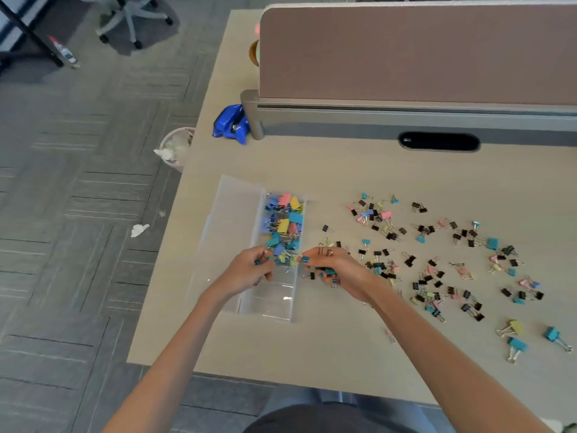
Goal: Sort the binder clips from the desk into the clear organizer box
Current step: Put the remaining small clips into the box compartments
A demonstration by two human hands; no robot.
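Note:
The clear organizer box lies on the desk with its lid folded open to the left. Its far compartments hold several large coloured binder clips; the nearest compartment looks bare. My left hand hovers over the box's middle and pinches a small blue clip. My right hand is at the box's right edge, fingers curled round several small clips. Many small black, pink, teal and yellow clips lie scattered on the desk to the right. Three larger clips sit near the front right.
A brown partition screen with a grey rail bounds the desk's far side. A blue plastic bag lies at the back left. The desk's left edge drops to the floor, where a waste bin and an office chair stand.

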